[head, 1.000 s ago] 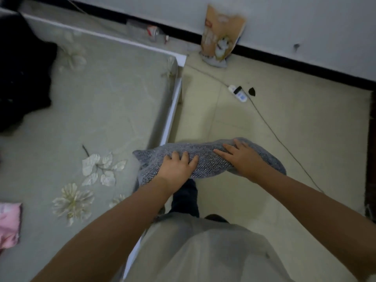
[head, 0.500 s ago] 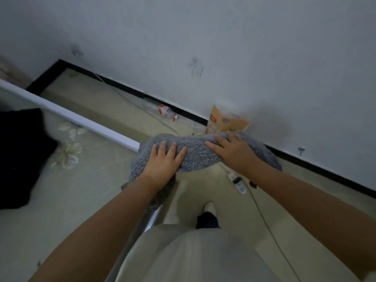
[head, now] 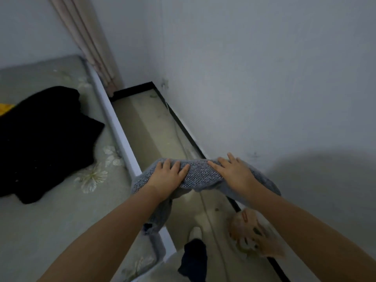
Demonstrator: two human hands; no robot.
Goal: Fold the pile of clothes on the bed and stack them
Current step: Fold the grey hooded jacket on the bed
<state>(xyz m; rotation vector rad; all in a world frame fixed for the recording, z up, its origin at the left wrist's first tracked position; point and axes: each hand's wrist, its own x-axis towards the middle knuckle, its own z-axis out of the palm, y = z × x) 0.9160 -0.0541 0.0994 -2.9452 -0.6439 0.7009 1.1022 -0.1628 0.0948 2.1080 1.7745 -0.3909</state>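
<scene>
Both hands are laid on top of a folded grey knitted garment point(head: 200, 176), which is held in the air above the edge of the bed point(head: 61, 220) and the strip of floor point(head: 154, 139) beside it. The left hand point(head: 168, 178) is pressed palm down on the left part, its fingers nearly straight; the right hand point(head: 234, 171) is spread flat on the right part, and its thumb cannot be seen. A loose end of the garment is seen hanging under the left wrist. Compared with half a second ago, the grip is unchanged, but the view is turned: a curtain point(head: 89, 41) and the room's corner are now shown, a black garment point(head: 44, 139) on the bed is seen more fully, and a printed bag point(head: 252, 235) is now found below the right forearm, blurred.
</scene>
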